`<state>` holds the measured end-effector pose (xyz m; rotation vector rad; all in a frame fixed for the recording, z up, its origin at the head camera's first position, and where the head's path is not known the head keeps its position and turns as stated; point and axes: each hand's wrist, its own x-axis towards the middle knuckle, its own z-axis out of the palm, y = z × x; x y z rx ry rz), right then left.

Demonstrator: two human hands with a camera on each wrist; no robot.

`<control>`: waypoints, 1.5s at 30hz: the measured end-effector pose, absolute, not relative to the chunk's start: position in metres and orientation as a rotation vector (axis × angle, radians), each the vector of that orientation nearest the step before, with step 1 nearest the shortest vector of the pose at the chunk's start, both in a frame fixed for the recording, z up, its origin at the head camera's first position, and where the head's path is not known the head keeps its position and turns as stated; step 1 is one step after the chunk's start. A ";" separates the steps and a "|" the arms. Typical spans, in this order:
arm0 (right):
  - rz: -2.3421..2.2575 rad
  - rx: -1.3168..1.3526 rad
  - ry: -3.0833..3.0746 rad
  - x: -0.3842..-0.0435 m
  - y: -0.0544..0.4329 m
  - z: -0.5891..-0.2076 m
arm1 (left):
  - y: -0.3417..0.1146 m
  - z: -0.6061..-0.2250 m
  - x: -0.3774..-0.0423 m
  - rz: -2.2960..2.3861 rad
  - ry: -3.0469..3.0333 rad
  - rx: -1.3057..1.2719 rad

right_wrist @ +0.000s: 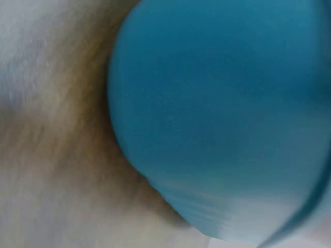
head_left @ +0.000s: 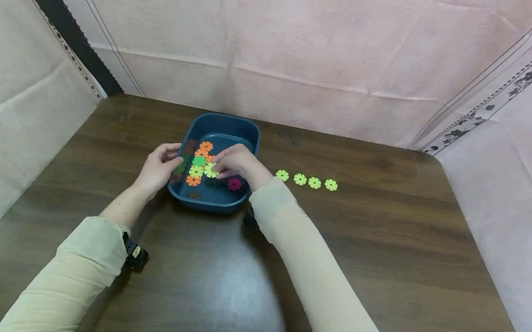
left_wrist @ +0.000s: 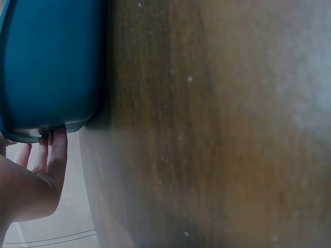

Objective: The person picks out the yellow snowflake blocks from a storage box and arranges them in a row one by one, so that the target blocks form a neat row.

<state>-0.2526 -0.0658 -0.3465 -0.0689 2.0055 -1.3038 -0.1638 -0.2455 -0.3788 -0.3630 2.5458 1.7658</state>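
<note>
A blue rectangular tray (head_left: 211, 204) stands on the wooden table and holds flower-shaped notched discs in orange, green, yellow-green and magenta. My left hand (head_left: 155, 167) grips the tray's left wall, thumb at the rim; in the left wrist view, fingers (left_wrist: 58, 155) press against the outside. Inside the tray, my right hand (head_left: 238, 165) pinches a yellow-green disc (head_left: 210, 171) at its right edge. Just left of that lie another yellow-green disc (head_left: 196, 171) and a green disc (head_left: 199, 161). The right wrist view shows the tray's outer wall (right_wrist: 217, 113), blurred, without the fingertips.
Several yellow-green discs (head_left: 313, 182) lie in a row on the table right of the tray. A magenta disc (head_left: 234, 184) sits in the tray under the right wrist. Pale cloth (head_left: 302, 45) hangs behind the table (head_left: 380, 256) and along both sides.
</note>
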 end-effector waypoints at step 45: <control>-1.638 -0.073 1.858 -0.296 0.089 -0.309 | -0.248 -0.380 -0.164 1.734 2.551 -0.364</control>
